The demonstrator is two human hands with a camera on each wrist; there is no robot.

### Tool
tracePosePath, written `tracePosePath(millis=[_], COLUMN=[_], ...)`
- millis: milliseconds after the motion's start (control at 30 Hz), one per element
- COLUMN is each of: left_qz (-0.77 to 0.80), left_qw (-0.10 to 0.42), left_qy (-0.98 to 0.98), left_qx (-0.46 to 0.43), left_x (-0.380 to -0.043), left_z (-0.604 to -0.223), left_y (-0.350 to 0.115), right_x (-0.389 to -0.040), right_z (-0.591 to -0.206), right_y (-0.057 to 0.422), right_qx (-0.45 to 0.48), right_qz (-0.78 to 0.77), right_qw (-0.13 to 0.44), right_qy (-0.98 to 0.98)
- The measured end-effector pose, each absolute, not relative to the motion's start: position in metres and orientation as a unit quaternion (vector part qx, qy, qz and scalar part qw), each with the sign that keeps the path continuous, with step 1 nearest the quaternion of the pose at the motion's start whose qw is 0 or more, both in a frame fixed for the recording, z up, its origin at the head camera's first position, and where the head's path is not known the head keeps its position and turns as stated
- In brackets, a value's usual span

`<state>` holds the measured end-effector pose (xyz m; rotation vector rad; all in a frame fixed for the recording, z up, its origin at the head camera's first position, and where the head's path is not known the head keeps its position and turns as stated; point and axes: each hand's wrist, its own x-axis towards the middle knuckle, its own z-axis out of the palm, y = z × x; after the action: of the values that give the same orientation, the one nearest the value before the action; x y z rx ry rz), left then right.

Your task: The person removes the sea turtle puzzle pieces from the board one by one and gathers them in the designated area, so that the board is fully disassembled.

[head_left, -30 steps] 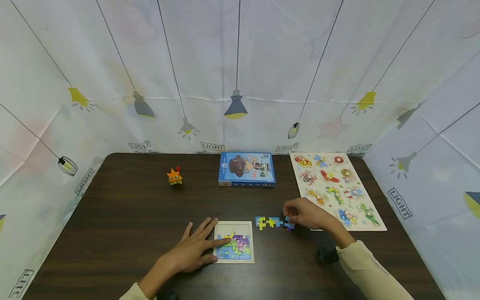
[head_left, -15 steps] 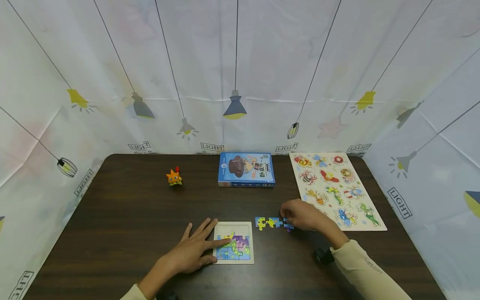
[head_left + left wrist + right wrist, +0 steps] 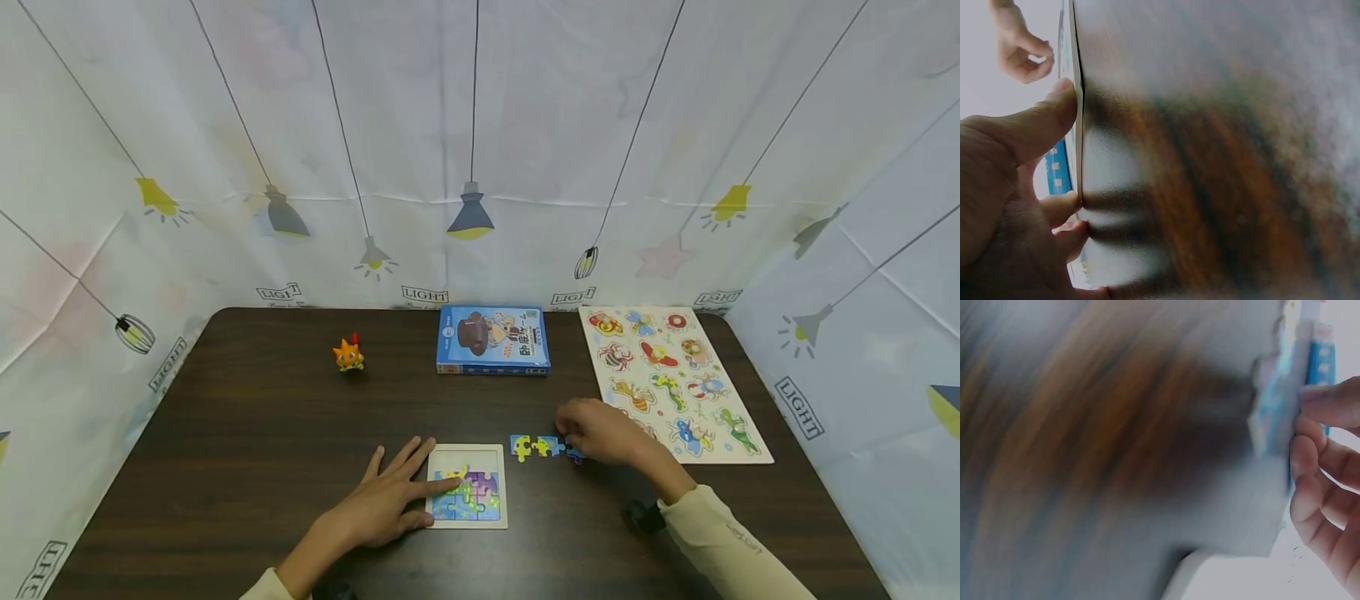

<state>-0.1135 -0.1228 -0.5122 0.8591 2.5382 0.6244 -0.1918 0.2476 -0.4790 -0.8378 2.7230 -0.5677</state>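
Observation:
In the head view my left hand (image 3: 386, 500) lies with spread fingers at the left side of a square jigsaw tray (image 3: 468, 525). One finger reaches over the partly assembled blue, purple and green picture; the thumb (image 3: 1054, 119) touches the tray's edge in the left wrist view. To the right, my right hand (image 3: 603, 432) pinches a blue jigsaw piece (image 3: 576, 455), mostly covered by the fingers. Just left of it lie joined yellow-and-blue pieces (image 3: 522, 447) on the table. The right wrist view is blurred around the thumb and the pieces (image 3: 1269, 419).
A blue game box (image 3: 493, 340) lies at the back middle. Behind the right hand is a board with insect pictures (image 3: 678, 383). A small orange toy figure (image 3: 348, 355) stands at the back left on the dark table (image 3: 247, 450).
My right hand has slid slightly left and the piece under its fingers has shifted left with it, closer to the joined pieces. The left hand and tray have stayed put.

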Motion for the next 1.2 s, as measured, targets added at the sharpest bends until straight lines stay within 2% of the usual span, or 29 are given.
tracePosePath(millis=[133, 233, 433, 567, 867, 1200], left_qz=[0.223, 0.223, 0.223, 0.218, 0.207, 0.223], left_qw=[0.195, 0.197, 0.200, 0.199, 0.179, 0.196], left_qy=[0.904, 0.903, 0.901, 0.902, 0.908, 0.901], left_qx=[0.308, 0.309, 0.313, 0.314, 0.318, 0.316], left_x=[-0.113, -0.113, -0.114, -0.114, -0.112, -0.107], left_z=[-0.511, -0.510, -0.509, -0.510, -0.514, -0.508], left_y=[-0.123, -0.123, -0.123, -0.123, -0.124, -0.128], right_x=[-0.184, -0.174, -0.155, -0.149, -0.149, -0.153], right_z=[-0.472, -0.470, -0.475, -0.482, -0.490, -0.496], right_y=[0.227, 0.199, 0.138, 0.113, 0.104, 0.101], right_qx=[-0.311, -0.334, -0.390, -0.411, -0.385, -0.371], right_qz=[-0.171, -0.166, -0.174, -0.168, -0.181, -0.234], right_qw=[0.066, 0.054, 0.108, 0.131, 0.147, 0.163], right_qy=[0.933, 0.926, 0.898, 0.886, 0.893, 0.884])
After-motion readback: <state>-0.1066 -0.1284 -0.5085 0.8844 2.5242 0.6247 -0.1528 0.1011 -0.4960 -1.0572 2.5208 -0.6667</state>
